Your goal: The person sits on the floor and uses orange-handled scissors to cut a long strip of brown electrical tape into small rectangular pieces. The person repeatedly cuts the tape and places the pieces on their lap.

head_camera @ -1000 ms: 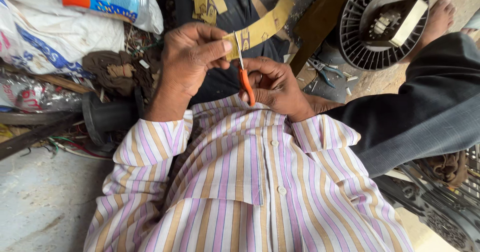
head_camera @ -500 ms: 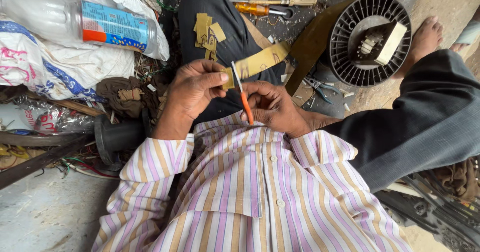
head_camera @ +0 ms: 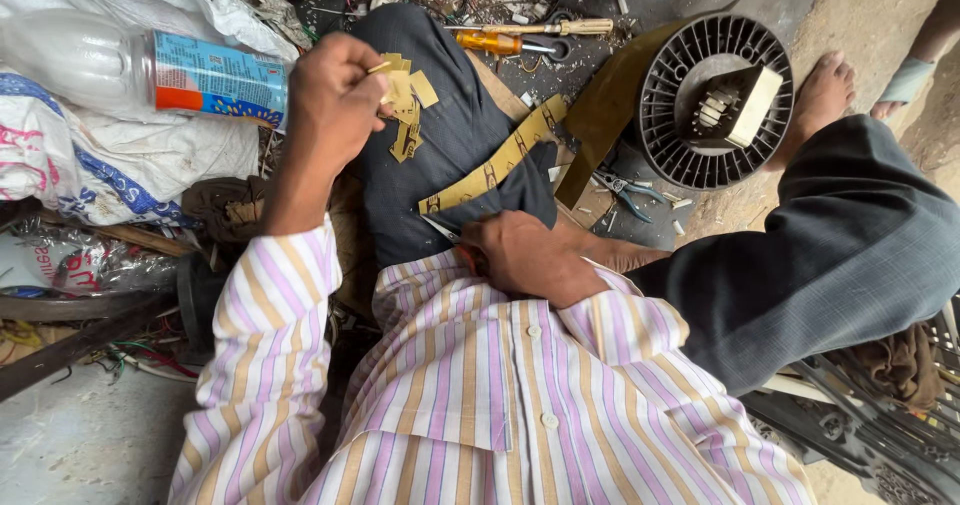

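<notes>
Left hand [head_camera: 335, 90] pinches a cut piece [head_camera: 380, 66] above the pile [head_camera: 408, 93] on the knee; right hand [head_camera: 520, 255], closed on scissors [head_camera: 447, 233], rests by the strip [head_camera: 490, 177].

Yellow card strip [head_camera: 490, 177] across lap

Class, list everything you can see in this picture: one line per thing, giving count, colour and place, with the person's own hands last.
cut card pieces: several, tan, on the dark trouser knee
card strip: one, tan, across the lap
scissors: one, metal blades, under the right hand
plastic bottle: one, clear with blue label, top left
screwdriver: one, amber handle, top centre
pliers: one, blue handles, on the ground
ribbed round part: one, black, top right
left hand: holds a small tan piece over the pile
right hand: on the scissors, at the lap
</notes>
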